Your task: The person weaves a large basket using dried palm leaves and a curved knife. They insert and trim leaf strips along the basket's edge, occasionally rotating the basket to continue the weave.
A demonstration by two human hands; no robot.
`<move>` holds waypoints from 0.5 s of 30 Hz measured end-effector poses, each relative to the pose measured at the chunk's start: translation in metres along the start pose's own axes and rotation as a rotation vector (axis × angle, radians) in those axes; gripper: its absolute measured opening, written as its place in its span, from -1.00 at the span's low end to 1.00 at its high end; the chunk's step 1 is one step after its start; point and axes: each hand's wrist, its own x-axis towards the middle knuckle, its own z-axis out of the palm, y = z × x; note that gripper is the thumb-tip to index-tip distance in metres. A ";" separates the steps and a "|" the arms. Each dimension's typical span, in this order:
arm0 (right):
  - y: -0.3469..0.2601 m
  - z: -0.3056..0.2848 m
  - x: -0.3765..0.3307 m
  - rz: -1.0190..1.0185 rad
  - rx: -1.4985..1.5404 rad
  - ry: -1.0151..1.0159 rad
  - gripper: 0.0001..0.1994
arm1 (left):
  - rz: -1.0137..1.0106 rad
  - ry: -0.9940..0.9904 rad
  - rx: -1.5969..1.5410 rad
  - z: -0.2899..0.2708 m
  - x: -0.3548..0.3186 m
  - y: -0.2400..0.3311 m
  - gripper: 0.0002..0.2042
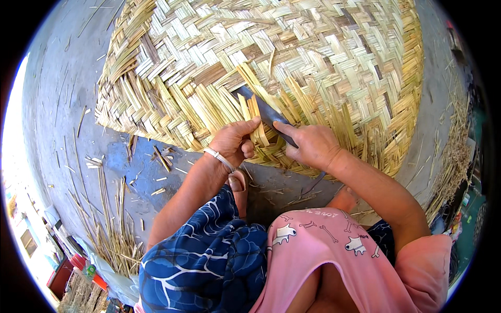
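Note:
A large woven straw mat point(334, 52) lies before me, its near border bristling with loose strip ends. My right hand point(313, 145) grips a dark, flat, blade-like tool point(266, 111), the index finger stretched along it. The far end of the tool lies among the strips of the weave, and a few strips cross over it. Just left of the tool, my left hand point(235, 140) pinches a pale yellow straw strip point(254, 108) between thumb and forefinger. Its other fingers are curled. A white bangle point(219, 159) circles the left wrist.
Cut straw scraps point(162, 156) litter the grey floor point(68, 115) beside the mat. A bundle of long straws point(112, 229) lies at the lower left. More dry straw point(451, 151) is heaped along the right. My foot point(239, 182) is close to the mat's near edge.

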 end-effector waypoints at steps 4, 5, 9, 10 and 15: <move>-0.003 -0.003 0.001 0.002 -0.011 -0.008 -0.46 | 0.003 0.104 -0.035 0.000 0.014 0.009 -0.82; -0.003 -0.003 0.000 -0.003 -0.014 0.000 -0.47 | 0.038 0.145 -0.011 0.001 0.020 0.010 -0.82; -0.004 -0.003 0.000 -0.032 -0.044 0.030 -0.48 | 0.185 0.374 0.082 0.000 0.042 0.012 -0.78; -0.005 -0.003 0.000 -0.037 -0.056 0.038 -0.49 | 0.223 0.427 0.101 0.000 0.046 0.011 -0.77; -0.002 -0.002 0.001 -0.043 -0.113 0.045 -0.51 | 0.177 0.224 0.523 -0.014 0.023 0.027 -0.64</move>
